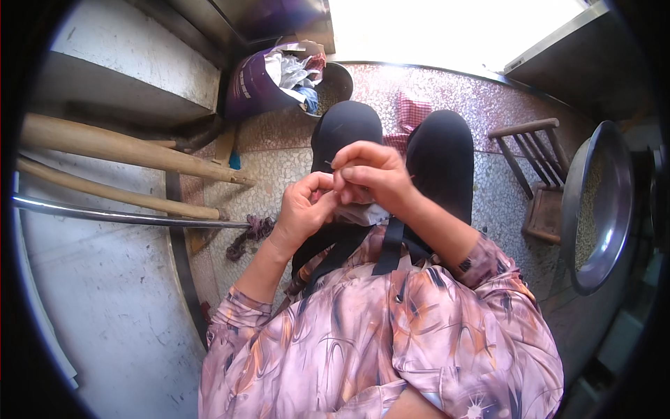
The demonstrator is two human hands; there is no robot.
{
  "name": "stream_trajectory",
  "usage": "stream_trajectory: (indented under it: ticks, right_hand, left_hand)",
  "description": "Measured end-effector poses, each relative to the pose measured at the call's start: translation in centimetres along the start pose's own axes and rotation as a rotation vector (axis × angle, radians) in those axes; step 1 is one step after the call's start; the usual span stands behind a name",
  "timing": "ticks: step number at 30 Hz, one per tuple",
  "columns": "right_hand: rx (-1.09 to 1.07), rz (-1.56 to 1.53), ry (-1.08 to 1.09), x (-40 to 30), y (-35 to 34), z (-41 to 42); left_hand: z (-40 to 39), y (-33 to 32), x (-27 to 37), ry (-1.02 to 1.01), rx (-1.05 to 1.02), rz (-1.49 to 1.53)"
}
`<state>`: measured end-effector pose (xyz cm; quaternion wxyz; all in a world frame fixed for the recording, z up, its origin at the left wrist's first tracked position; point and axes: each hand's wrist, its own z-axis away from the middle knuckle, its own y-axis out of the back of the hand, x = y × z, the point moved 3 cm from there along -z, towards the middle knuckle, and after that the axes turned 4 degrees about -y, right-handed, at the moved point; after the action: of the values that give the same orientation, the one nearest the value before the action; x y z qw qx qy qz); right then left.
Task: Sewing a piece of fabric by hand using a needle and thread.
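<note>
Both hands meet above my lap, with the fingertips close together or touching. My left hand (309, 205) pinches thumb against forefinger; whatever lies in the pinch is hidden. My right hand (374, 170) is bent over it, thumb pressed to the curled forefinger. From its fingertips pokes a short thin dark sliver (328, 162), too small to tell whether it is a needle. Just under the hands, a pale cloth or bag (365, 213) rests in my lap, partly covered by them. A hint of red shows by the left fingers.
Wooden poles (131, 149) and a metal-handled mop (251, 230) stand on the left. A purple bag (256, 84) stuffed with plastic is ahead, by a metal bowl (340, 84). Red checked cloth (413, 112) lies past my knees. On the right are a small wooden chair (544, 209) and a steel basin (610, 225).
</note>
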<state>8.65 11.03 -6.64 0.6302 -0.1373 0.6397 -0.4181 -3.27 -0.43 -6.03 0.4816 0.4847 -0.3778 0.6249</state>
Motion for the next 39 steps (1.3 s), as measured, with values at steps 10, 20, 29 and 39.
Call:
stream_trajectory:
  ticks: [10,20,29,39]
  right_hand:
    - [0.03,-0.009,-0.03,2.8,1.4,-1.2]
    - [-0.185,0.249,-0.063,1.5,1.6,-0.5]
    - [-0.24,0.817,0.247,1.1,1.4,0.3]
    - [-0.182,0.91,0.224,1.1,2.3,1.5]
  left_hand:
    - [3.4,1.5,-3.4,-0.007,0.069,0.46]
    - [3.8,1.4,-3.4,0.026,0.061,0.487]
    - [3.7,1.2,-3.3,0.031,0.041,0.448]
    - [4.2,1.2,-3.0,0.023,0.039,0.292]
